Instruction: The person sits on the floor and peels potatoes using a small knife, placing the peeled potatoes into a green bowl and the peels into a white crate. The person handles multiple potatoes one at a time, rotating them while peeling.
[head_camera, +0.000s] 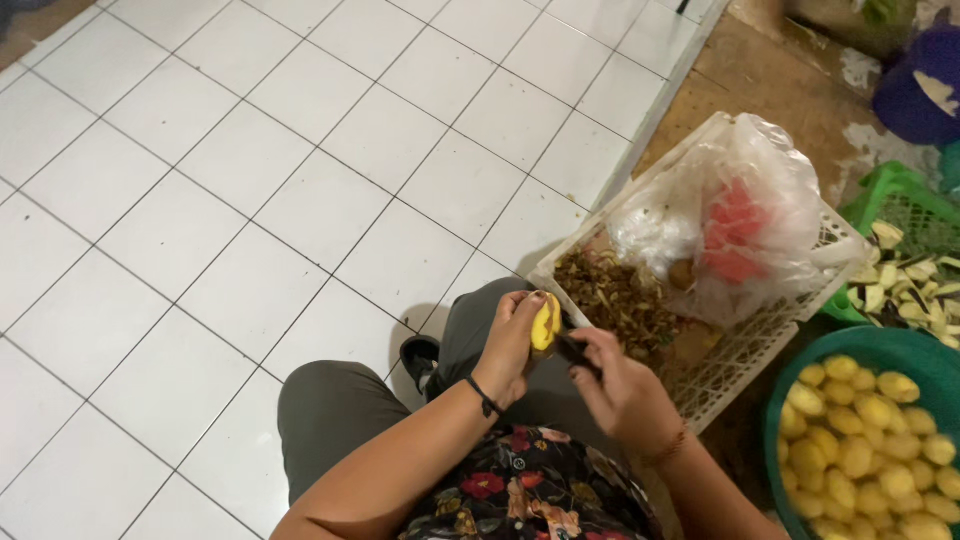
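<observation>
Nearest the camera, above a floral-print top and grey trousers, the two hands meet over the lap. The left hand (508, 345), a dark band at its wrist, is clamped around a small yellow potato (545, 322), fingers curled behind it so the pale, mostly bare flesh faces right. The right hand (620, 385) is closed on a dark-handled peeler or small knife (573, 352), whose working end lies against the lower side of the potato; I cannot tell which of the two tools it is. The step in hand looks like peeling, and well along on this piece, since little skin shows. The next move seems to call for a turn of the potato in the left fingers to bring any skin left to the edge, with short, shallow strokes away from the thumb. Just beyond the hands, a white plastic crate (745, 350) holds a brown heap of peelings (612, 295) at its near-left end and a crumpled clear plastic bag (740, 215) with something red inside farther right. To the near right, a green basin (880, 345) is heaped with peeled yellow potatoes (865, 445). Farther right, a green basket (895, 190) carries pale cut pieces. White floor tiles (250, 150) fill the left and far side.
</observation>
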